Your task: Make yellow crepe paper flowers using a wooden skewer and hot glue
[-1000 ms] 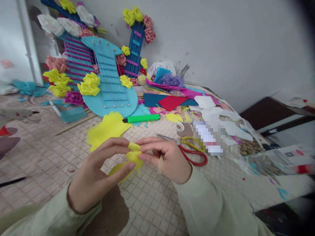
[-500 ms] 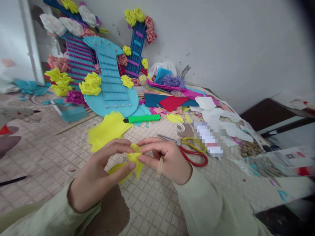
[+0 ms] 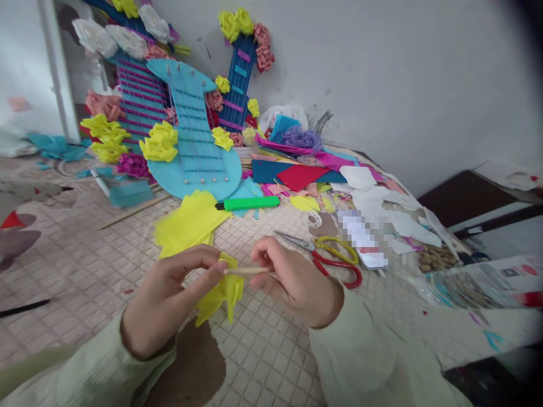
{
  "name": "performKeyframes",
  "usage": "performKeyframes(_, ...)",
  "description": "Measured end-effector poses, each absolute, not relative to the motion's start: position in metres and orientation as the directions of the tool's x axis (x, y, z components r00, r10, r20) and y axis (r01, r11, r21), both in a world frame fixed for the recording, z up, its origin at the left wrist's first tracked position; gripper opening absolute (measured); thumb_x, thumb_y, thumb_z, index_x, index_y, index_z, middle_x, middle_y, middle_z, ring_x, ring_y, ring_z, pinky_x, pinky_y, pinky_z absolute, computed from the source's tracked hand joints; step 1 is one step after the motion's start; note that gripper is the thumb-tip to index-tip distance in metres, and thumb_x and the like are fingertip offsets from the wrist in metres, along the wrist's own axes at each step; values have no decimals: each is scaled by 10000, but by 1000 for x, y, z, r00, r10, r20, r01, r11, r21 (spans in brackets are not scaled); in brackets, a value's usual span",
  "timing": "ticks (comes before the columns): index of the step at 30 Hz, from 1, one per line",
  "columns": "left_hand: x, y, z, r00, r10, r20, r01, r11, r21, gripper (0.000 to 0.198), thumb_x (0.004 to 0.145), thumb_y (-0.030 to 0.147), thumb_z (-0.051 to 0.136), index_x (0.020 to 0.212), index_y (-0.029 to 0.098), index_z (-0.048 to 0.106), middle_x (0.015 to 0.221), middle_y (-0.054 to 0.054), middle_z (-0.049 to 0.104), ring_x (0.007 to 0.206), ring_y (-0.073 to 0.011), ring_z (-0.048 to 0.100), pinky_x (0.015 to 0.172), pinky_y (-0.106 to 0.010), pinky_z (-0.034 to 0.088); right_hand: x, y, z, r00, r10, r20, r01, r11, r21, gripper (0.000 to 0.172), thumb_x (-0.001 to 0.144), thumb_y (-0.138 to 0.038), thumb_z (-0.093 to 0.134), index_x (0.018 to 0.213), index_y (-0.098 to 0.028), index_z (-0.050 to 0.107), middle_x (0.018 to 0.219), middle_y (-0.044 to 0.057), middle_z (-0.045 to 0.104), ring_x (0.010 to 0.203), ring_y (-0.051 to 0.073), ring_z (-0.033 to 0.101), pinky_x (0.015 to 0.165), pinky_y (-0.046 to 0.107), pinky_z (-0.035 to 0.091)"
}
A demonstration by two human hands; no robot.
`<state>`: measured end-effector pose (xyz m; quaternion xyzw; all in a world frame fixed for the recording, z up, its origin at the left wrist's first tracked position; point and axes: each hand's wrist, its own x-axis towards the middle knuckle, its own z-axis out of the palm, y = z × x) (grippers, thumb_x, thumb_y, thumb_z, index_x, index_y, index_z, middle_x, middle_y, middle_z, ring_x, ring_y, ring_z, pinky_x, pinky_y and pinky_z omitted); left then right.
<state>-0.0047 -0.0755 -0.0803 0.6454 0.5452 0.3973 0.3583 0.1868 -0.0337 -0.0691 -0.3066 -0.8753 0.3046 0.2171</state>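
Note:
Between thumb and fingers, my left hand (image 3: 167, 297) pinches a crumpled piece of yellow crepe paper (image 3: 217, 297) whose loose ends hang down. My right hand (image 3: 294, 282), closed, grips a thin wooden stick (image 3: 246, 271). The stick lies level across the gap between my hands, its left end at the left thumb tip and against the paper. Just beyond my left hand lies a stack of yellow crepe paper sheets (image 3: 186, 220). Scissors with red and yellow handles (image 3: 335, 257) rest beyond my right hand.
A green highlighter (image 3: 250, 203) lies past the yellow sheets. Blue stringed cutouts (image 3: 193, 118) with paper flowers lean at the back left. To the right are a pixelated flat object (image 3: 367, 240), white paper scraps (image 3: 377, 198) and a plastic bag (image 3: 462, 288) on the tiled-pattern tabletop (image 3: 271, 350).
My right hand has drawn away from the yellow paper and turned the stick level against it. The paper now hangs lower from my left fingers. The view has shifted slightly.

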Motion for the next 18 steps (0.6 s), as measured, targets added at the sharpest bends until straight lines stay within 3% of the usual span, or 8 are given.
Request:
performKeyframes(5, -7, -75, -89, 195, 976, 102, 437, -179, 881, 160, 780, 303, 488, 793, 196, 605, 782, -34, 645, 736, -170, 599, 653, -275, 483, 184, -37, -68, -772, 621, 133, 460, 691, -557, 196, 913, -326, 313, 955, -166, 417, 729, -4, 553, 622, 125, 510, 538, 244, 327)
performKeyframes(12, -4, -78, -92, 168, 980, 105, 475, -174, 862, 158, 755, 303, 546, 864, 206, 607, 876, -42, 660, 830, -193, 604, 748, -332, 493, 184, -33, -70, -742, 645, 183, 523, 728, -443, 151, 870, -228, 384, 987, -150, 440, 733, 5, 603, 611, 139, 542, 543, 251, 354)
performKeyframes(18, -1, -78, -81, 260, 956, 139, 445, -247, 861, 175, 802, 281, 485, 859, 216, 637, 854, -37, 675, 731, -155, 615, 658, -264, 500, 187, -28, -73, -792, 549, 268, 404, 800, -444, 207, 902, -285, 401, 991, -154, 534, 872, 33, 616, 751, 146, 565, 643, 252, 417)
